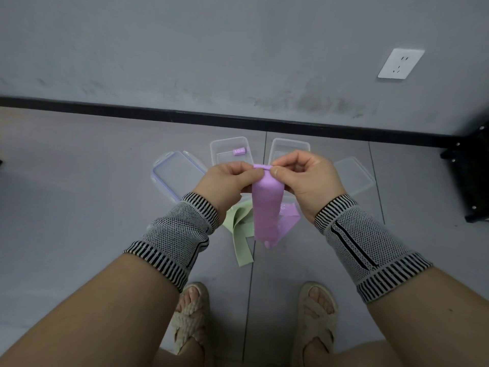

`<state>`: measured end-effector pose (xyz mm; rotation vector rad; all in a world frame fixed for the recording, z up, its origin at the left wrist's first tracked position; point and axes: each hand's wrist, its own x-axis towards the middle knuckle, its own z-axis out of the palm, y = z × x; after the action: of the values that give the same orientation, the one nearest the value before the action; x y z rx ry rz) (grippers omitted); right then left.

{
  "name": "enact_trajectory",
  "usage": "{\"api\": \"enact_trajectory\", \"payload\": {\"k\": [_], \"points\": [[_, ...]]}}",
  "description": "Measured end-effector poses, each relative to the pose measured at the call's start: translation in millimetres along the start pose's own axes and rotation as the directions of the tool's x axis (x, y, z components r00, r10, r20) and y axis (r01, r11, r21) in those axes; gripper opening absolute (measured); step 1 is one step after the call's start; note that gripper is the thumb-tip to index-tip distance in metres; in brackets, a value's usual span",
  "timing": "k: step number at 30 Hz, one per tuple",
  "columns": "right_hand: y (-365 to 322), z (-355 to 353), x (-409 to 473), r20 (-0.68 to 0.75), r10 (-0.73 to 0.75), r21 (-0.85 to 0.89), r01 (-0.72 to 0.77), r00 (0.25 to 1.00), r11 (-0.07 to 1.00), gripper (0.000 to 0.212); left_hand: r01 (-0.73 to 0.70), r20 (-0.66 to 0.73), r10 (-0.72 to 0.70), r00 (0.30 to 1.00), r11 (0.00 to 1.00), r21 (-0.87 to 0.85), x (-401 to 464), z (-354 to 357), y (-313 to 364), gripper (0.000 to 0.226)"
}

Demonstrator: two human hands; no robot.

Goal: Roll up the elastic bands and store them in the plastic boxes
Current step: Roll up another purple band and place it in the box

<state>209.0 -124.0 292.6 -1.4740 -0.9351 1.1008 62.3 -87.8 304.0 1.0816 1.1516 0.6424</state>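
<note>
Purple band (265, 207): held mid-air at centre, top edge just started into a tight roll, rest hanging loose toward 6 o'clock.
Left hand (227, 182): fingers pinching roll's left end.
Right hand (304, 178): thumb and forefinger pinching right end.
Boxes: left box (229, 152) at 12 o'clock with one rolled band (239, 151); right box (289, 149) beside it.
Floor: green band (239, 226) at 6 o'clock.
Risk: springy roll slipping and unwinding, likely if either pinch slackens.

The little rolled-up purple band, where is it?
The small rolled purple elastic band lies inside the left clear plastic box on the floor, just beyond the left hand.
</note>
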Motion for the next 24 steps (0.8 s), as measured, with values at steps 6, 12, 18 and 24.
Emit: {"api": "enact_trajectory", "payload": {"k": [6, 12, 18, 24], "points": [[0.1, 3.1, -1.3, -0.009, -0.064, -0.040, 0.064, 0.998, 0.997, 0.022, 0.011, -0.028, -0.011, 1.000, 1.000, 0.007, 2.4, 2.6, -3.3, 0.015], [1.6, 5.4, -1.6, 0.006, -0.052, -0.045, 0.052, 0.999, 0.998, 0.023, -0.015, -0.059, 0.017, 0.998, 0.999, 0.037, 3.5, 0.0, -5.3, 0.008], [-0.1, 2.0, -3.1, 0.025, -0.002, 0.013, 0.002, 1.000, 1.000, 0.010, -0.031, -0.067, 0.033, 0.997, 0.999, 0.024, 2.5, -0.1, -3.8, 0.012], [-2.1, 2.5, -3.8, -0.018, -0.042, -0.099, 0.040, 0.999, 0.994, 0.013, 0.010, -0.043, -0.010, 0.999, 1.000, -0.004, 0.5, 1.5, -2.7, 0.013]]}}
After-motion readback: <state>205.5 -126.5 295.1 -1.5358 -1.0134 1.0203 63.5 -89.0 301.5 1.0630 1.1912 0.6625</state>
